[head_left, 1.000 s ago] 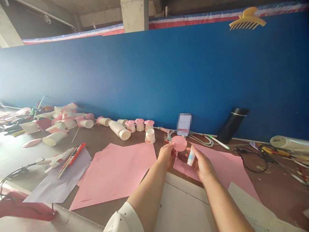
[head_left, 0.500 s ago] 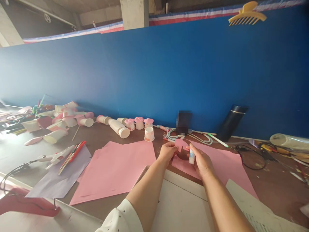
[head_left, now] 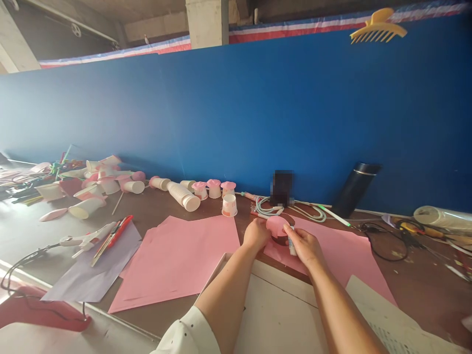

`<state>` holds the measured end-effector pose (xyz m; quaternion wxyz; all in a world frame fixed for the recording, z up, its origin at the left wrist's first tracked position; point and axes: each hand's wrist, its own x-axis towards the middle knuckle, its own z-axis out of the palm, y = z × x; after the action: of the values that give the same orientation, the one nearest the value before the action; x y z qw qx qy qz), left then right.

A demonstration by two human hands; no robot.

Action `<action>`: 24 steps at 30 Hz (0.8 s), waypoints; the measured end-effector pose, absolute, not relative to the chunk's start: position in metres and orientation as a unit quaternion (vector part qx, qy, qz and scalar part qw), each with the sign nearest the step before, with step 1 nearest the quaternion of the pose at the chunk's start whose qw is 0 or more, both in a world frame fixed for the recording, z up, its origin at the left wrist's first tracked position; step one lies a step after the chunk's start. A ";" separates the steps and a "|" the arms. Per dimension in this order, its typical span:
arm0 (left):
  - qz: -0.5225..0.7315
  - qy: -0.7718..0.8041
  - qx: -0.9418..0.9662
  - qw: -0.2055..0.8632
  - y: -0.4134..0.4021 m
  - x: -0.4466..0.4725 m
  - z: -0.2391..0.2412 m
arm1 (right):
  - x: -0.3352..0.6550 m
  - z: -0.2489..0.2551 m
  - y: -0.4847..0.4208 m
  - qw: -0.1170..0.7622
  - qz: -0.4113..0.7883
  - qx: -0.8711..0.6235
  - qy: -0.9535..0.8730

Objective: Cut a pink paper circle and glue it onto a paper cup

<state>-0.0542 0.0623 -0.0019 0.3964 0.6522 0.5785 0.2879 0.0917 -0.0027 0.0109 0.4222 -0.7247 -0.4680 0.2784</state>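
Note:
A round piece of pink paper [head_left: 278,226] is held between my two hands. My left hand [head_left: 257,235] is closed on its left edge, fingertips partly hidden. My right hand [head_left: 304,246] pinches the paper's right edge and also keeps a small white glue stick [head_left: 291,242] against the palm, pointing down. Below the hands lies a large pink sheet [head_left: 337,246] on the brown table. To the left, an open paper cup [head_left: 229,205] stands upright, in front of cups with pink paper tops [head_left: 214,188].
Pink sheets [head_left: 177,260] lie left of my arms. Further left are a glue gun [head_left: 88,239] and a red utility knife [head_left: 112,238] on a lilac sheet [head_left: 92,280]. A dark bottle [head_left: 356,189] leans against the blue partition [head_left: 236,113]. Cables [head_left: 385,241] lie at right.
The pink piece has turned and now shows a fuller round face. My right fingers have moved onto its edge, and the glue stick has shifted slightly lower.

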 end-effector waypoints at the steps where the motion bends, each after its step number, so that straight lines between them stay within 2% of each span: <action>1: 0.294 0.579 0.649 0.397 0.063 -0.054 -0.002 | 0.092 0.011 -0.003 0.421 0.280 -0.725 -0.468; 12: 0.298 0.607 0.630 0.381 0.059 -0.056 0.006 | 0.093 0.005 -0.001 0.423 0.280 -0.731 -0.456; 24: 0.275 0.547 0.678 0.407 0.058 -0.058 0.009 | 0.096 0.000 0.000 0.429 0.263 -0.732 -0.459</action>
<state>-0.0577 0.0579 0.0092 0.4069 0.6779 0.5471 0.2749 0.0955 0.0004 -0.0004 0.4294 -0.7318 -0.4592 0.2631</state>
